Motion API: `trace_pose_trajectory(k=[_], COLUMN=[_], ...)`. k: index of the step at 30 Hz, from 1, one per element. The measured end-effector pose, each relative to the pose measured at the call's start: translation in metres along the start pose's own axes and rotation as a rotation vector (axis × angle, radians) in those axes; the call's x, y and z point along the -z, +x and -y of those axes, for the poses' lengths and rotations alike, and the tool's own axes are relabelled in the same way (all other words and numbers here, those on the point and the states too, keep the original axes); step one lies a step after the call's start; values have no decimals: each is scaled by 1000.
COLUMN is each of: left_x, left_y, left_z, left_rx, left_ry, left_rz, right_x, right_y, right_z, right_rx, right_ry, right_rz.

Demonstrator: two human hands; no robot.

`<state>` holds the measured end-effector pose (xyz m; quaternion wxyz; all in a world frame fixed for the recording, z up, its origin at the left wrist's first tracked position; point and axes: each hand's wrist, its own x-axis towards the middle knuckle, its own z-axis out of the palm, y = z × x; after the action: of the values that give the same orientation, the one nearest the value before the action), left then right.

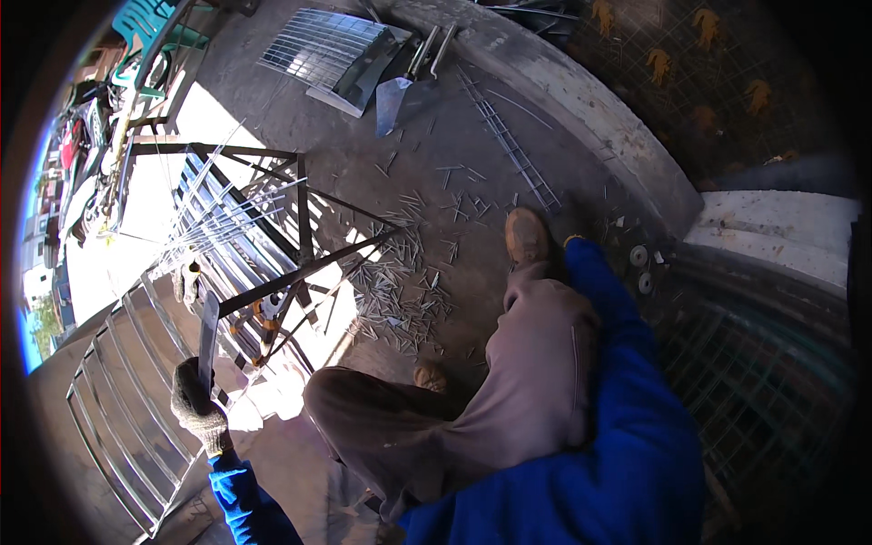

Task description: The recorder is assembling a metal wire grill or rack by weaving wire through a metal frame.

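Note:
My left hand (198, 409), in a grey knitted glove with a blue sleeve behind it, is closed around a flat metal strip (210, 329). The strip points upward beside the near corner of a dark metal frame stand (304, 213). My right arm (604, 291) reaches forward beside my brown shoe (527, 234). A yellow cuff edge shows at its wrist, but the hand is lost in dark shadow. An orange-and-dark tool (266, 318) is by the stand, close to my left hand. Thin metal rods (227, 218) lie across the stand.
Short cut metal pieces (400, 295) litter the floor. A curved barred metal grille (127, 391) lies at the left. Ahead are a wire-grid panel (322, 45), a grey triangular metal piece (392, 102) and a ladder-like strip (513, 141). A concrete ledge (590, 109) runs along the right.

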<state>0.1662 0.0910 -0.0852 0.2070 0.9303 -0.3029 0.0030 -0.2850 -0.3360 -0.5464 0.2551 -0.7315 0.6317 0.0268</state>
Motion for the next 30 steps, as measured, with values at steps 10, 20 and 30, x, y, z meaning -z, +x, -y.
trace_pose_trajectory(k=[10, 20, 30], left_x=[-6, 4, 5], left_y=[5, -4, 12], left_z=[0, -18, -45], left_rx=[-23, -61, -18], left_ry=[-31, -107, 178], left_rz=[-31, 35, -60], right_x=[0, 157, 411], right_y=[13, -61, -187], right_z=[-3, 19, 106], right_rx=[76, 42, 467], right_ry=[183, 481, 287], right_rz=[106, 124, -136])
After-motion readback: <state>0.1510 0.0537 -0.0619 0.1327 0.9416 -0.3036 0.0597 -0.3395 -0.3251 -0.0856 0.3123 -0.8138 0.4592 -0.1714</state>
